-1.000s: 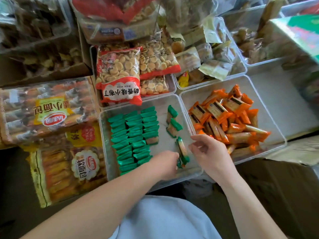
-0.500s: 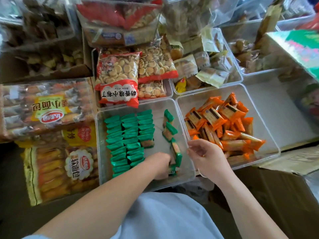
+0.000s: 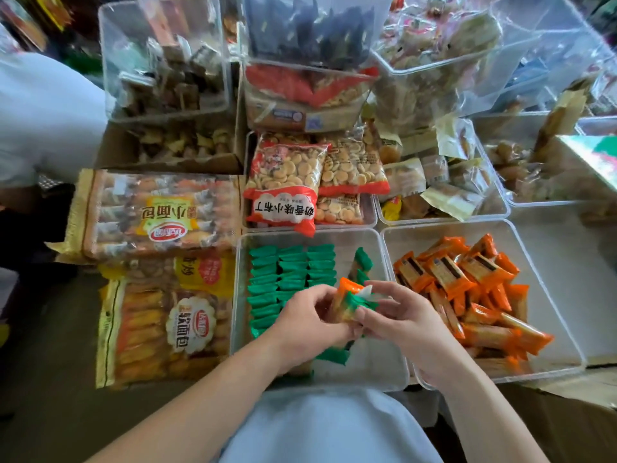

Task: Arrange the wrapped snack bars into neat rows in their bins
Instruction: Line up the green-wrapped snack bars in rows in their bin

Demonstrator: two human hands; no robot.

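Green-wrapped snack bars [image 3: 290, 272] lie in neat rows in the left clear bin [image 3: 238, 305]; two loose green bars [image 3: 362, 262] stand at its right side. The right clear bin [image 3: 547, 295] holds a loose heap of orange-wrapped bars [image 3: 467, 282]. Above the left bin, my left hand [image 3: 307, 315] and my right hand [image 3: 400, 315] together hold a small bunch of bars [image 3: 350, 300], green-ended ones and an orange-ended one. Fingers of both hands curl round the bunch. One green bar [image 3: 332, 355] lies under my left wrist.
Bags of small round biscuits [image 3: 283, 182] fill the bin behind the left one. Large packs of bread rolls [image 3: 157, 215] lie to the left. Clear tubs of mixed snacks are stacked at the back. A person in a pale top [image 3: 43, 111] stands at far left.
Both hands have lifted out of the left bin's near right corner and come together, now holding a bunch of bars above the bin. The view has tilted up.
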